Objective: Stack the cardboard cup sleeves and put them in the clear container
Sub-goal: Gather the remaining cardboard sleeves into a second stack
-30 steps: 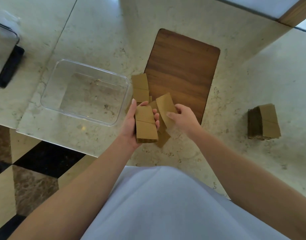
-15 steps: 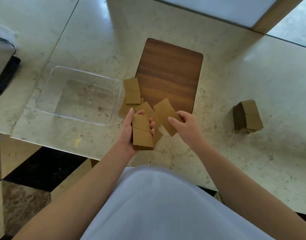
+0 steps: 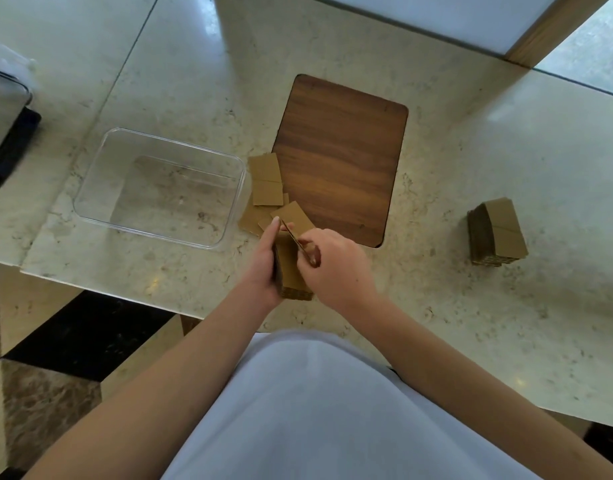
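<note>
My left hand (image 3: 263, 261) grips a small stack of flat brown cardboard sleeves (image 3: 291, 271) above the counter's front edge. My right hand (image 3: 336, 268) pinches a single sleeve (image 3: 298, 242), seen edge-on, and holds it against the top of that stack. Several loose sleeves (image 3: 267, 180) lie on the counter just beyond my hands, between the clear container (image 3: 90, 188) and the wooden board. The container stands empty to the left. A separate neat sleeve stack (image 3: 499, 230) sits on the counter to the right.
A dark wooden board (image 3: 339, 157) lies on the marble counter (image 3: 454, 306) behind the loose sleeves. A black-edged device (image 3: 10, 143) is at the far left. The counter's front edge runs below my hands, with tiled floor (image 3: 55, 358) beyond.
My right hand has lifted the loose sleeve off the counter and turned it edge-on against the stack in my left hand. Both hands have come closer together.
</note>
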Demonstrator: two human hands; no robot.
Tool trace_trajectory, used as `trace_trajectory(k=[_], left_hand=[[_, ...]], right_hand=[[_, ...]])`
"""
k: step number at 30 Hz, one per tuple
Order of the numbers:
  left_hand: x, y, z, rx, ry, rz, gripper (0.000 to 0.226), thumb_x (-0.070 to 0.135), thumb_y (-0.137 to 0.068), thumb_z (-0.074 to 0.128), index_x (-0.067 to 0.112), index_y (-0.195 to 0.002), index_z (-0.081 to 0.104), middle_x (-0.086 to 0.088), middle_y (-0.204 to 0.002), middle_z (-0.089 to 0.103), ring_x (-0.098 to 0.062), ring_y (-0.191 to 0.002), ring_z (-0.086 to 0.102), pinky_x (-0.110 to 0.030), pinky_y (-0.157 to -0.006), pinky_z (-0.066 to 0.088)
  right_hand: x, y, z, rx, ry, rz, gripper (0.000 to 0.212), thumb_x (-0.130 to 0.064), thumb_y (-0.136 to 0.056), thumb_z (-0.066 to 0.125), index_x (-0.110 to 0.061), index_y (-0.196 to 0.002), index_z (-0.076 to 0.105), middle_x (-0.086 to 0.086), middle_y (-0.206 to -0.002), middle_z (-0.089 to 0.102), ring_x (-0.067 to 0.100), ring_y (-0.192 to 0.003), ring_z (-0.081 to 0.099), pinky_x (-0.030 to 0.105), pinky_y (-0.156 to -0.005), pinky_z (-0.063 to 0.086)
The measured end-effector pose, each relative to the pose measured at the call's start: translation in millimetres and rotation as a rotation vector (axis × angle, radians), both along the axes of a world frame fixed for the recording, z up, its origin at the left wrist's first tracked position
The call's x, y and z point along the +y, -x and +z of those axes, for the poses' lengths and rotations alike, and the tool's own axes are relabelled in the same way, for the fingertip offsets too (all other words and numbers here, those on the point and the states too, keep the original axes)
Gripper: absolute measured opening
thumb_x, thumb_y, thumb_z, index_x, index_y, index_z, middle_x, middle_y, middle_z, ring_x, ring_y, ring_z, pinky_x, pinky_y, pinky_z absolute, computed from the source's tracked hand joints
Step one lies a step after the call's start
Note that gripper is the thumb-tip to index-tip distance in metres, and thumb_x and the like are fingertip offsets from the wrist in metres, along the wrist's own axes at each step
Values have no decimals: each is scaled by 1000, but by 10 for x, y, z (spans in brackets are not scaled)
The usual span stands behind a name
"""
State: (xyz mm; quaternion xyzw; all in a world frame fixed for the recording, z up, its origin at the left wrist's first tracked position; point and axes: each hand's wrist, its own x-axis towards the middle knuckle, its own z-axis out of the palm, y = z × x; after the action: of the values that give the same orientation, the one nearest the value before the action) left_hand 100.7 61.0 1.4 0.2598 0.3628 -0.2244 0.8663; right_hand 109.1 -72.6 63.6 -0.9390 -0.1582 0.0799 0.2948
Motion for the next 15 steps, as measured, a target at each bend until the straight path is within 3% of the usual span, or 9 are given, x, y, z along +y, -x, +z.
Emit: trace_trajectory(k=[3, 5, 7, 9, 11, 12, 15], left_hand=[[1, -29, -6, -11, 31, 22, 49, 65, -92, 62, 21, -108, 74, -13, -104, 77, -29, -91, 77, -44, -77, 62], [22, -65, -10, -20, 12, 35, 57, 70, -88, 62, 19, -112, 71, -13, -98, 77, -29, -87, 77, -44, -71, 62], [65, -90, -28, -11, -1, 20, 47, 62, -89, 68, 18, -105, 74, -13, -91, 77, -29, -80, 76, -42, -67, 62], [116, -83, -45, -2, 35, 2, 26, 42, -92, 71, 18, -93, 79, -14, -89, 76, -29, -75, 75, -40, -65, 62], [182, -86, -82, 5, 52, 45, 13, 25, -92, 71, 20, -103, 75, -17, -97, 74, -31, -78, 74, -42, -65, 62], [217, -87, -111, 0, 54, 76, 19, 20, -90, 71, 21, -108, 70, -18, -100, 72, -31, -80, 72, -42, -67, 62], [265, -102, -133, -38, 64, 87, 22, 16, -88, 73, 21, -107, 64, -19, -101, 69, -32, -83, 72, -43, -71, 61]], right_hand=[[72, -12, 35, 45, 69, 101, 18, -23, -94, 62, -17, -111, 65, -1, -93, 65, 19, -78, 63, 33, -65, 54], [102, -68, 67, 112, 194, 180, 31, -28, -92, 64, -18, -120, 58, 0, -100, 62, 22, -82, 62, 39, -68, 56], [98, -176, 77, 295, 245, 281, 43, -33, -85, 69, -21, -123, 53, -2, -104, 58, 20, -86, 60, 39, -70, 55], [43, -309, 70, 616, 49, 327, 40, -33, -84, 71, -24, -120, 55, -4, -103, 59, 13, -85, 61, 31, -67, 52], [-52, -482, 1, 832, -203, 124, 36, -32, -91, 68, -27, -126, 59, -8, -106, 68, 4, -86, 67, 23, -67, 53], [-88, -575, -78, 824, -219, -26, 39, -34, -94, 66, -26, -131, 59, -9, -107, 69, 3, -89, 68, 23, -70, 53], [-131, -759, -391, 590, 115, -226, 48, -40, -94, 69, -22, -135, 53, -5, -116, 60, 14, -102, 62, 36, -83, 58]])
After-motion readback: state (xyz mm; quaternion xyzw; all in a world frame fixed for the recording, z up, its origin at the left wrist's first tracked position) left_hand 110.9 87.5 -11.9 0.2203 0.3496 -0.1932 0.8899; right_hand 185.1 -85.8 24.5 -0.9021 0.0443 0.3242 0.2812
